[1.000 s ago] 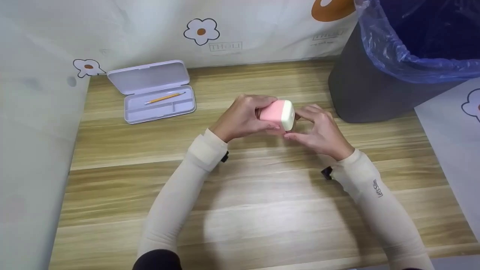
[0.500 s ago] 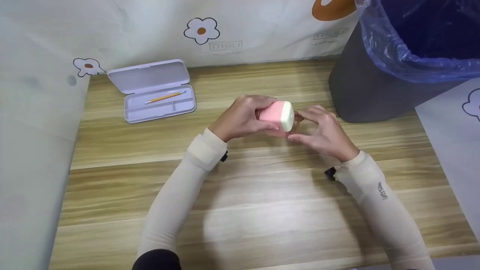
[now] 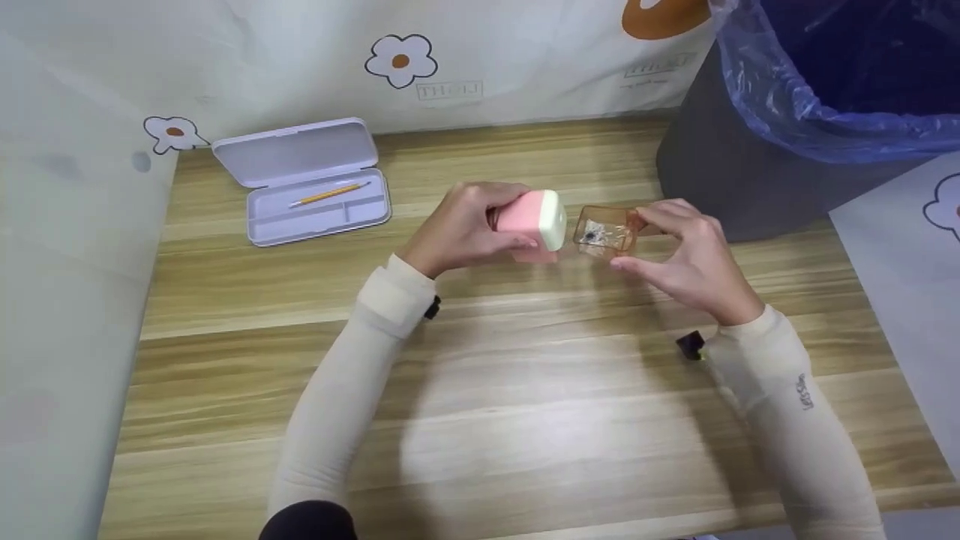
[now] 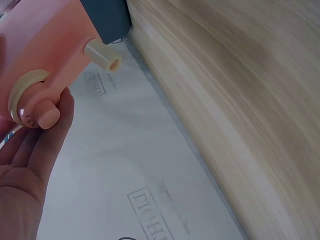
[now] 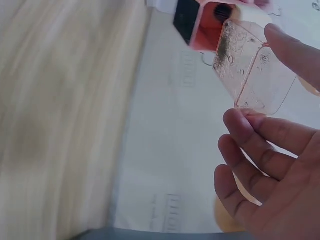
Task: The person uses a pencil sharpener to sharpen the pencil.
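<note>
My left hand (image 3: 461,229) grips a pink and cream crank pencil sharpener (image 3: 521,217) above the table. The left wrist view shows the sharpener's round pink knob (image 4: 48,115) and a short cream tube (image 4: 103,55) sticking out of it. Between thumb and fingers, my right hand (image 3: 697,259) pinches a clear orange-tinted shavings drawer (image 3: 609,231). A small dark bit and pale scraps lie inside that drawer, which is apart from the sharpener, just to its right. In the right wrist view, the sharpener's open cavity (image 5: 207,32) shows behind the drawer.
An open lilac pencil case (image 3: 300,234) lies at the back left, with a yellow pencil (image 3: 328,196) in it. At the back right stands a grey bin (image 3: 705,172) lined with a blue bag (image 3: 810,135). A flower-patterned sheet (image 3: 517,67) hangs behind the wooden table (image 3: 285,375).
My right hand has drawn the shavings drawer out of the sharpener and moved right with it. My left hand has shifted slightly left with the sharpener.
</note>
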Demonstrator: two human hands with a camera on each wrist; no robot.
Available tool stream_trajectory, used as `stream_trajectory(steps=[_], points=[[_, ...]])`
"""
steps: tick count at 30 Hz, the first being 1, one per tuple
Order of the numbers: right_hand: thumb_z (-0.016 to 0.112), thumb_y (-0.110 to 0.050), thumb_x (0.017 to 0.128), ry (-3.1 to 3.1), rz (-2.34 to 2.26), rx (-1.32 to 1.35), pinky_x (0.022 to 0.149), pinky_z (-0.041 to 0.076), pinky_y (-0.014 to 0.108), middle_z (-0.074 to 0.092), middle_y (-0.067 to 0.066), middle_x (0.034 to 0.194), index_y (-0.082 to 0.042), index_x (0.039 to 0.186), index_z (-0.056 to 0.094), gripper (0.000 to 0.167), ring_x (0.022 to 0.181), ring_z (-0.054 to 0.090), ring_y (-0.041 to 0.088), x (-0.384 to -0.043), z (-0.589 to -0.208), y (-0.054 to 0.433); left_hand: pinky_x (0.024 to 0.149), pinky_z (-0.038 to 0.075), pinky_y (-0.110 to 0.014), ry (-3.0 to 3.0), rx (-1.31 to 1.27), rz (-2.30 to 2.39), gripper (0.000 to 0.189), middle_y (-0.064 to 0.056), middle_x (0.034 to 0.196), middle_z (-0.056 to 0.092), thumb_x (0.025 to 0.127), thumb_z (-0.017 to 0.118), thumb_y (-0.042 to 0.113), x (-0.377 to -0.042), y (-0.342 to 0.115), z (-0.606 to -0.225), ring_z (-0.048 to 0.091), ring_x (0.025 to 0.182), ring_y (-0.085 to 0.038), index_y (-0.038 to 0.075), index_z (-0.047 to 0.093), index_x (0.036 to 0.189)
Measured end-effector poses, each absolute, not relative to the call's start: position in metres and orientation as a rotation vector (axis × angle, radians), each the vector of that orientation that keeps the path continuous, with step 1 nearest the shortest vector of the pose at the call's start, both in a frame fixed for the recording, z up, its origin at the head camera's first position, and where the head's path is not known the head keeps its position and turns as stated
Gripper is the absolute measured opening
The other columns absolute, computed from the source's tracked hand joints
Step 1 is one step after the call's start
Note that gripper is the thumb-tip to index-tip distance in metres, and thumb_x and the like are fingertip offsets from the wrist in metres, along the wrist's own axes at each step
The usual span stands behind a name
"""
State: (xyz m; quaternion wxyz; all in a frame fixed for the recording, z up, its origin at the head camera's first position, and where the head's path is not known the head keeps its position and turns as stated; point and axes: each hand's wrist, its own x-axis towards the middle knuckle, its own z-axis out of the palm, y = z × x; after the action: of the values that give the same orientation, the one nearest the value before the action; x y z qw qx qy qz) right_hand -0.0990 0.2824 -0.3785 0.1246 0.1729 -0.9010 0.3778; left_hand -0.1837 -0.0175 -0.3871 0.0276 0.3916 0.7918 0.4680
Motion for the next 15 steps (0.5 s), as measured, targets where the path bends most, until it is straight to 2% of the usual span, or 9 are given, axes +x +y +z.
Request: stream_trajectory(steps=[4,8,11,13,15], points=[[0.095,-0.012,0.062,-2.558,1.065,0.476,0.095,0.042,0.023,0.073,0.014,0.105,0.003,0.112,0.073,0.057,0.102,0.060,0.015,-0.091,-0.353,0.292,0.073,0.052,-0.028,2.429,1.239,1.459,0.056,-0.007,0.108,0.073,0.077,0.087,0.032,-0.182,-0.017,-0.389,0.062,0.084,-0.013,0.000,0.070,0.119],[0.093,-0.001,0.058,-2.490,1.001,0.405,0.095,0.040,0.020,0.073,0.013,0.101,0.001,0.107,0.075,0.052,0.100,0.058,0.003,-0.081,-0.313,0.298,0.074,0.052,-0.027,2.430,1.252,1.445,0.054,-0.007,0.109,0.072,0.077,0.087,0.028,-0.180,-0.015,-0.391,0.063,0.085,-0.013,-0.001,0.070,0.118],[0.093,0.000,0.057,-2.419,0.969,0.353,0.091,0.039,0.018,0.072,0.001,0.096,0.004,0.102,0.075,0.049,0.098,0.057,0.000,-0.075,-0.284,0.304,0.074,0.052,-0.027,2.437,1.242,1.421,0.054,-0.008,0.109,0.072,0.077,0.087,0.027,-0.177,-0.014,-0.392,0.063,0.085,-0.014,-0.001,0.069,0.119],[0.092,-0.004,0.060,-2.391,0.931,0.351,0.088,0.038,0.018,0.070,-0.008,0.096,0.006,0.102,0.074,0.046,0.095,0.056,0.001,-0.074,-0.267,0.314,0.074,0.052,-0.026,2.439,1.230,1.405,0.053,-0.007,0.107,0.072,0.076,0.087,0.026,-0.176,-0.013,-0.392,0.063,0.084,-0.013,-0.001,0.069,0.119],[0.092,-0.009,0.065,-2.393,0.866,0.338,0.086,0.037,0.017,0.069,-0.011,0.097,0.002,0.103,0.075,0.043,0.094,0.055,0.001,-0.076,-0.255,0.328,0.073,0.052,-0.027,2.433,1.221,1.395,0.052,-0.006,0.104,0.072,0.076,0.088,0.025,-0.175,-0.013,-0.393,0.062,0.082,-0.013,0.001,0.070,0.118]])
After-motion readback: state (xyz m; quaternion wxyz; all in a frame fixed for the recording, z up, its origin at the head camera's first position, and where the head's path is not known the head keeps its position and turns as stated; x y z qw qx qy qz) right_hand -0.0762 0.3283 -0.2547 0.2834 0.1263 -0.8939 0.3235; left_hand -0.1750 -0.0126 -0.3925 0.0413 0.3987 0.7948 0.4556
